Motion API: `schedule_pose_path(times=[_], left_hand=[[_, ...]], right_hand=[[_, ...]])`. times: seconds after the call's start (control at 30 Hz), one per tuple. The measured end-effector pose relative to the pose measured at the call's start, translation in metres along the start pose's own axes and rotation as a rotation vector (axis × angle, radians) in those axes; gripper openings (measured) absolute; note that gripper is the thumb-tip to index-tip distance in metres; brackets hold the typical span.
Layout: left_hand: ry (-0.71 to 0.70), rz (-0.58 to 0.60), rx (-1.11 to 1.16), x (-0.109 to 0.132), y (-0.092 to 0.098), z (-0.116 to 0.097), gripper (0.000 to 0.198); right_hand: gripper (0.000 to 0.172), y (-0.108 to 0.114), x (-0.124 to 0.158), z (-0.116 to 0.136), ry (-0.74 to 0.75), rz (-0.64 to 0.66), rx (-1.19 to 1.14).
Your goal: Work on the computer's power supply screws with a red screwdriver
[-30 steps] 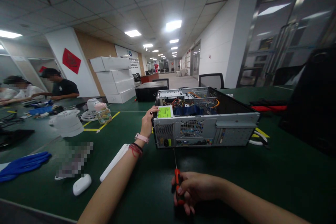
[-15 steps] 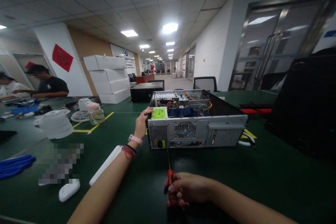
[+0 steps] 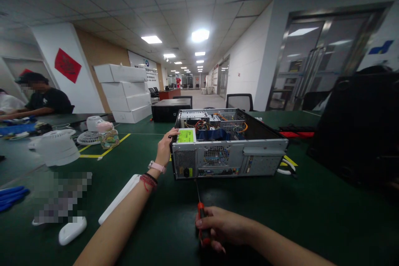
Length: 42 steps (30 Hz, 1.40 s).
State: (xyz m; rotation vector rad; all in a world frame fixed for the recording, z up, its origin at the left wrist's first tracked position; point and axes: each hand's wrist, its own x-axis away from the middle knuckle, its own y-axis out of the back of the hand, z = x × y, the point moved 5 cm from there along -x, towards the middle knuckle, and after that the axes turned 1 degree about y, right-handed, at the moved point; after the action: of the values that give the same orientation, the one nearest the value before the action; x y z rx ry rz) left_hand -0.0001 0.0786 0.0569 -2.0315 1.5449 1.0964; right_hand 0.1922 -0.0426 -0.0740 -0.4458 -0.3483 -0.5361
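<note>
An opened desktop computer case [image 3: 230, 153] lies on its side, with its metal back panel facing me. At its left rear corner is a power supply [image 3: 186, 135] with a green label. My left hand [image 3: 165, 147] is closed round that corner, fingers over the top edge beside the power supply. Low in front of the case, my right hand [image 3: 218, 226] is wrapped round the red and black handle of a screwdriver [image 3: 201, 212]. The thin shaft points at the bottom edge of the back panel below the power supply. Whether its tip sits in a screw is too small to tell.
On the left of the green table [image 3: 249, 220] are a white earbud case [image 3: 72, 230], blue gloves [image 3: 12, 196], a small fan [image 3: 90, 133] and a jar [image 3: 108, 136]. White-handled pliers [image 3: 287, 170] lie right of the case. A large black object [image 3: 355, 129] stands at the right.
The view has shifted slightly, so most things sit a little further left. My left hand stays on the case corner and the screwdriver remains in my right, its fingers slightly changed.
</note>
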Motion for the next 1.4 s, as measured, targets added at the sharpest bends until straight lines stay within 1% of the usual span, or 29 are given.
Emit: schedule_pose_path(times=[0.17, 0.33, 0.53, 0.6, 0.67, 0.73, 0.8, 0.93, 1.13, 1.27, 1.4], left_hand=[[0.003, 0.007, 0.001, 0.0003, 0.0, 0.0027, 0.041], [0.019, 0.005, -0.004, 0.0006, 0.0, 0.0003, 0.04], [0.024, 0.003, -0.002, -0.0002, -0.0002, -0.0027, 0.042], [0.023, 0.005, 0.0, -0.0003, 0.0, -0.0024, 0.041], [0.023, 0.009, -0.003, -0.0001, -0.0001, -0.0015, 0.041], [0.018, 0.007, -0.001, 0.0002, 0.0, -0.0006, 0.04], [0.012, 0.003, 0.007, 0.0004, 0.0001, 0.0005, 0.04], [-0.008, 0.005, 0.005, 0.0002, 0.0004, 0.0023, 0.041], [-0.003, 0.012, -0.013, -0.0001, 0.0003, 0.002, 0.041], [-0.005, 0.007, -0.022, 0.0001, 0.0005, 0.0002, 0.041], [-0.015, 0.007, -0.027, 0.0002, 0.0009, -0.0002, 0.042]], right_hand=[[0.049, 0.0012, -0.0006, -0.0022, 0.002, -0.013, 0.036], [0.049, 0.0011, 0.0022, -0.0016, -0.004, -0.011, 0.035], [0.047, 0.0024, 0.0029, -0.0033, 0.038, -0.041, 0.003], [0.045, 0.002, 0.0032, -0.0049, 0.041, -0.025, -0.034], [0.042, 0.0, 0.0044, -0.0062, 0.025, 0.02, -0.086], [0.041, -0.0024, 0.006, -0.0054, 0.024, 0.064, -0.135], [0.042, -0.0038, 0.0075, -0.0038, 0.033, 0.082, -0.152], [0.043, -0.0026, 0.008, -0.004, 0.027, 0.033, -0.102], [0.057, 0.0016, 0.0074, -0.0066, 0.033, -0.082, -0.028], [0.062, 0.0005, 0.0082, -0.0062, 0.02, -0.072, -0.023], [0.059, -0.0005, 0.0089, -0.0061, 0.005, -0.046, -0.017]])
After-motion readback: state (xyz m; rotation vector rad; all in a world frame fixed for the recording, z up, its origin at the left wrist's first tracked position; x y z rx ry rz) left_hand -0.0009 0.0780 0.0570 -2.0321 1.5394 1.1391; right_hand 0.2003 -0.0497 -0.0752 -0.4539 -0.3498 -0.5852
